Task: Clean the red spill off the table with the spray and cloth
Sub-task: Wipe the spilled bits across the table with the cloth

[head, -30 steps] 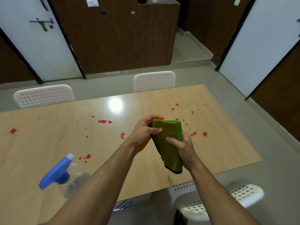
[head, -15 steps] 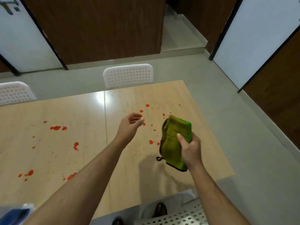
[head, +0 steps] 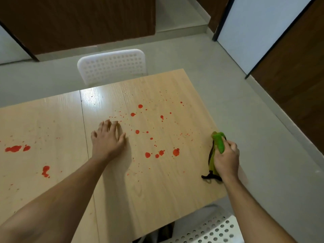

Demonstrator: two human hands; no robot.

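Light wood desk (head: 157, 190), seam running front to back left of centre. Red spill (head: 147, 154) scattered over top: dense drops right of seam, larger blots (head: 16, 148) far left. Left hand (head: 107, 139) flat on desk beside seam.

Both arms are bare skin from the lower edge of the view up to the fingertips. The left forearm (head: 57, 199) is long and lean and narrows evenly to the wrist behind the left hand (head: 108, 139). The right forearm (head: 254, 207) is the same in build, with bare skin at the wrist behind the right hand (head: 226, 158). The nails are short (detail is too fine to tell more). Knuckles stand out on the right hand.
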